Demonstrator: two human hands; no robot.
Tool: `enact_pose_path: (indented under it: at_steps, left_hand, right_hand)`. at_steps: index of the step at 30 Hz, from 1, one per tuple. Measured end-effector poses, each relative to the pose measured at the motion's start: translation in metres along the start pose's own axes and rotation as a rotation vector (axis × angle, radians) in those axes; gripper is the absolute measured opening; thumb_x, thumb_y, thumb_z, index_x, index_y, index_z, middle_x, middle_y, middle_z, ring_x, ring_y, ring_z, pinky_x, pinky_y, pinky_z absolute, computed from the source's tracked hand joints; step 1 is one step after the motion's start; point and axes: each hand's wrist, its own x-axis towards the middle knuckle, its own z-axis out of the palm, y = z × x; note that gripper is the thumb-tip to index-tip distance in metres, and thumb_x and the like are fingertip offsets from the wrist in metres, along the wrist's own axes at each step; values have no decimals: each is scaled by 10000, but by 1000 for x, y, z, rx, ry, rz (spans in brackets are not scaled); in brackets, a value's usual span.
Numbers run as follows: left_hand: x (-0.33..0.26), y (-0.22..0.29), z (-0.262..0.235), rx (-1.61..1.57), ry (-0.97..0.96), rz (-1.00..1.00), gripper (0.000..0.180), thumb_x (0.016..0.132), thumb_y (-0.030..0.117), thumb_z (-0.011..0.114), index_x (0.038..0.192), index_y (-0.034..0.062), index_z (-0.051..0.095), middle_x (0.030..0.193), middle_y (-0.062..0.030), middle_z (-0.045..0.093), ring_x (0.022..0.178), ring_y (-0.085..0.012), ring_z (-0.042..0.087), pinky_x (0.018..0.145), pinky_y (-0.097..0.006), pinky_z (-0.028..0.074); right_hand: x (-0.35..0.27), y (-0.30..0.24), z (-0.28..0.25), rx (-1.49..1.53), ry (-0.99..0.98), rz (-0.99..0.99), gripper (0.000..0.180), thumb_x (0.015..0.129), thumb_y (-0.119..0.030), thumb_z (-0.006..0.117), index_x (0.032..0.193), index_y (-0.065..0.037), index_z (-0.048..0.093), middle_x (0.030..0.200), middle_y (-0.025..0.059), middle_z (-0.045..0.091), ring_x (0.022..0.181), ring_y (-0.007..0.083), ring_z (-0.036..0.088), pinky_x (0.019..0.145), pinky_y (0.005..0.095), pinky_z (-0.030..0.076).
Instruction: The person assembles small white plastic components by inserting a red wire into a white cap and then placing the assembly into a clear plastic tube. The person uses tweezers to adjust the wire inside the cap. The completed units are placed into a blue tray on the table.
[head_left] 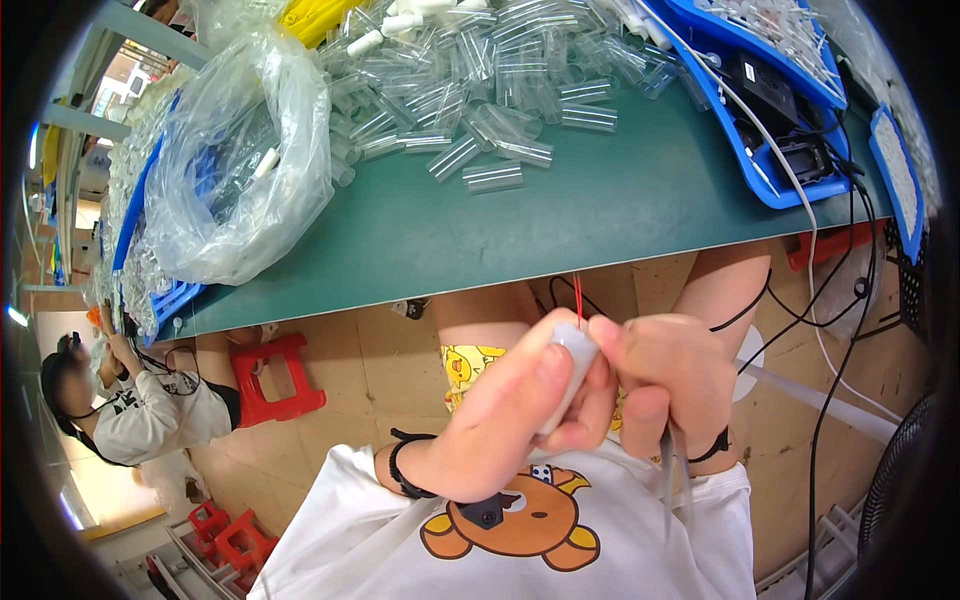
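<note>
Held over my lap, just off the table's near edge, is a small whitish cylinder [572,365] with a rounded end. My left hand [500,415] wraps round it, thumb along its side. Thin red wires [578,295] rise from its upper end. My right hand [675,370] is closed beside it, thumb and fingertip close to that upper end. Two slim grey metal legs [676,480], like those of tweezers, stick out below my right fist. The rest of that tool is hidden by the fingers.
Clear plastic tubes [495,178] lie heaped on the green table [480,230]. A clear plastic bag [250,160] stands at left, blue trays [770,190] at right. Cables [850,290] hang down at right near a black fan [900,480]. A person [150,410] sits at left near a red stool [285,380].
</note>
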Motion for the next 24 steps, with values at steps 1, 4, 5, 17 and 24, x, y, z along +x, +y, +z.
enact_pose_path:
  at_steps: [1, 4, 5, 17, 24]
  left_hand:
    - [2, -2, -1, 9, 41, 9, 401, 957, 421, 233, 997, 46, 369, 621, -9, 393, 530, -60, 284, 486, -202, 226]
    - [6, 2, -3, -77, 24, 74, 490, 920, 506, 232, 1076, 63, 371, 569, -6, 389, 494, -74, 304, 474, -220, 238]
    - [7, 4, -1, -78, 56, 112, 514, 906, 536, 228, 1085, 76, 369, 539, -4, 386, 475, -79, 312, 460, -230, 238]
    - [9, -6, -10, 48, 93, 351, 366, 895, 295, 502, 1158, 125, 312, 708, -110, 534, 597, -175, 511, 540, -286, 412]
    - [8, -6, -10, 92, 93, 436, 359, 887, 233, 533, 1168, 118, 342, 703, -123, 549, 622, -194, 540, 549, -298, 426]
  right_hand:
    - [0, -1, -2, -4, -10, 65, 384, 826, -277, 576, 981, 74, 589, 609, 57, 525, 466, 159, 492, 428, 237, 395]
    - [2, 1, -1, -85, 188, 152, 544, 895, -427, 381, 972, 67, 595, 597, 38, 502, 471, 164, 452, 507, 258, 398]
    - [0, -2, -5, -126, 226, 200, 617, 899, -468, 289, 930, 61, 605, 568, 23, 477, 468, 160, 435, 528, 262, 396]
    - [-17, -14, -25, 61, 179, -111, 780, 833, -679, 266, 697, 33, 554, 466, 21, 490, 335, 105, 444, 311, 203, 329]
    - [-19, -10, -26, 184, 128, -204, 731, 888, -588, 275, 759, 67, 574, 471, 23, 536, 339, 110, 482, 331, 221, 416]
